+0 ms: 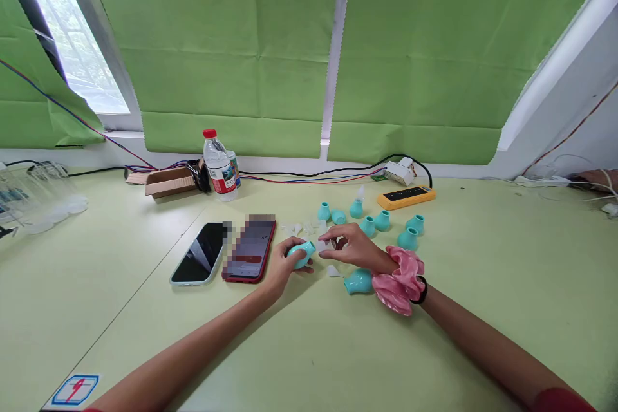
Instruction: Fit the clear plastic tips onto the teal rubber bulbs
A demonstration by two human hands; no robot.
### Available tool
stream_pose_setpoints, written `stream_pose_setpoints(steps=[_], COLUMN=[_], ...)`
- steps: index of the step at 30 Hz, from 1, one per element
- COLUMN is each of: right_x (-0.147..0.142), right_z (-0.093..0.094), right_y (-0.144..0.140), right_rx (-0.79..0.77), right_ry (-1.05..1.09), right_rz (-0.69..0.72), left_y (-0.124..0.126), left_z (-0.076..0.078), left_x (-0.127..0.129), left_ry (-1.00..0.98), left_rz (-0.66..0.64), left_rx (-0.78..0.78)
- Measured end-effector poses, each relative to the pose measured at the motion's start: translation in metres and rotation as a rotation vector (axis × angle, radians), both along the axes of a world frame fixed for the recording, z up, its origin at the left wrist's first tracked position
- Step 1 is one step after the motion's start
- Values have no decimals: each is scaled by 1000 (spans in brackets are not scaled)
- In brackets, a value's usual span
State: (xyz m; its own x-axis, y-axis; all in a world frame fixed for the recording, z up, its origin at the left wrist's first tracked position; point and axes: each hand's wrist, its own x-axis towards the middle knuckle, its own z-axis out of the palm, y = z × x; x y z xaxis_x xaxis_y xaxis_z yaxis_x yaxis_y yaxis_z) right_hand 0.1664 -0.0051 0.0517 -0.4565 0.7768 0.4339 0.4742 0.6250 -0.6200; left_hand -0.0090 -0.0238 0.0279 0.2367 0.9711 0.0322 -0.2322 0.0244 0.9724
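Observation:
My left hand (280,267) is wrapped round a small glossy turquoise vase-shaped piece (302,253), its narrow neck tilted up to the right. Just beside that neck, my right hand (356,246) pinches a small translucent white piece (322,245) between thumb and fingers. Whether the two pieces touch is too small to tell. Under my right wrist lies another turquoise piece (358,281) on its side. Beyond my hands stand several more, among them one turquoise piece (408,239) at the right. One loose translucent piece (333,271) lies near my right fingers, and several others lie behind.
Two phones, a pale-cased phone (199,255) and a red-cased phone (251,250), lie left of my hands. At the back stand a water bottle (221,167), an open cardboard box (170,182) and a yellow power strip (406,197). Cables run along the wall.

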Motion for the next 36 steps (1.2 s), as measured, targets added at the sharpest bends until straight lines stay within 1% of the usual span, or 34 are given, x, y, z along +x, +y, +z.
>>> stream_pose_setpoints(steps=[2, 4, 8, 10, 13, 14, 16, 18, 21, 23, 26, 28, 30, 33, 36], right_x=[0, 1, -1, -5, -13, -15, -18, -20, -23, -26, -31, -33, -35, -36, -37], right_z=[2, 4, 3, 0, -6, -7, -9, -10, -11, -11, -12, -14, -16, -18, -18], right_y=[-1, -1, -2, -3, -8, -10, -12, -13, -14, -14, -15, -15, -15, -14, -15], right_rx=[46, 59, -7, -13, 9, 7, -17, -54, -162, -324, -629, -756, -818, -869, -924], right_ry=[-45, -65, -41, -14, 37, 49, 58, 86, 200, 316, 491, 573, 622, 655, 679], right_rz=[4, 26, 87, 42, -84, -106, -104, -84, -62, -47, -52, -67, -83, -117, -152], left_y=[2, 2, 0, -2, -5, -5, -7, -9, -12, -14, -14, -13, -13, -14, -17], left_z=[-1, -1, -1, -2, -5, -6, -7, -6, -5, -5, -7, -7, -6, -2, 3], left_x=[-1, -2, -1, 1, 4, 4, 5, 6, 6, 6, 5, 5, 4, 4, 4], left_ry=[30, 102, 244, 307, 386, 408, 462, 531, 642, 702, 820, 942, 1091, 1326, 1468], left_rz=[-36, -34, -31, -30, -11, -10, 8, 56, 131, 159, 216, 267, 322, 392, 436], left_rx=[8, 48, 160, 190, 198, 205, 257, 378, 635, 787, 971, 1102, 1244, 1425, 1555])
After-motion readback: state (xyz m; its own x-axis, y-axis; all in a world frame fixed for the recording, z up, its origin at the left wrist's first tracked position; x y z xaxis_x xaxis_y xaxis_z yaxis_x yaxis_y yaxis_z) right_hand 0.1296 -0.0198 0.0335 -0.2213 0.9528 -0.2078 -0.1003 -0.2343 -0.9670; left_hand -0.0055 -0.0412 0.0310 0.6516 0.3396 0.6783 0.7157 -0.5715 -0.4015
